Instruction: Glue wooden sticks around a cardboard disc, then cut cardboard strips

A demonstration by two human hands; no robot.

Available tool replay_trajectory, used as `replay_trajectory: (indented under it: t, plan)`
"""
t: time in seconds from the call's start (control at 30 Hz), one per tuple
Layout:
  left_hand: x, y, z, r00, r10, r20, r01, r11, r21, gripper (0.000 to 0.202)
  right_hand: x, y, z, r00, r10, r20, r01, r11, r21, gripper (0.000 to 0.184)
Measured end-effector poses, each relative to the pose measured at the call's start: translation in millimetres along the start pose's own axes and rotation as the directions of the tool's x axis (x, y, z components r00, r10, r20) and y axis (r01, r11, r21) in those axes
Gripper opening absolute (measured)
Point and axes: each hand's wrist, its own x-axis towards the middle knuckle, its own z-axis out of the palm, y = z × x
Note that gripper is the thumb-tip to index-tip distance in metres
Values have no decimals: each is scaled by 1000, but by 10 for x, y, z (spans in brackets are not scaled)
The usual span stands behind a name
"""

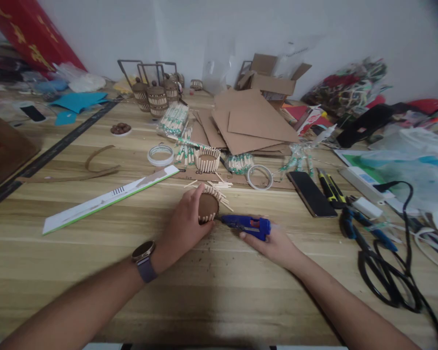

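At frame centre, one round brown cardboard piece (208, 206) edged with pale wooden sticks (218, 194) is grasped by the left hand (182, 221), seemingly steadied for one blue plastic glue gun (241, 223) clasped in the fingers of the right hand (278, 246).

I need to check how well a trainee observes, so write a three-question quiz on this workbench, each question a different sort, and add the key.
1. Which hand holds the blue glue gun?
2. True or false: the watch is worn on the right wrist.
3. Which of these stands between the two tape rolls?
A) the dish of brown balls
B) the ring of upright sticks
C) the black-handled scissors

Key:
1. The right hand; the left hand holds the round brown-bottomed piece.
2. False; it is on the left wrist.
3. B
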Motion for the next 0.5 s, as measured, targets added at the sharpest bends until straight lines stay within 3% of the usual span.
replay_trajectory:
  t: [0.5]
  plan:
    - [-1, 5, -9, 1000, 14, 7, -14, 1000, 13, 101, -8, 46, 13, 1000, 2, 18, -1, 1000, -27, 32]
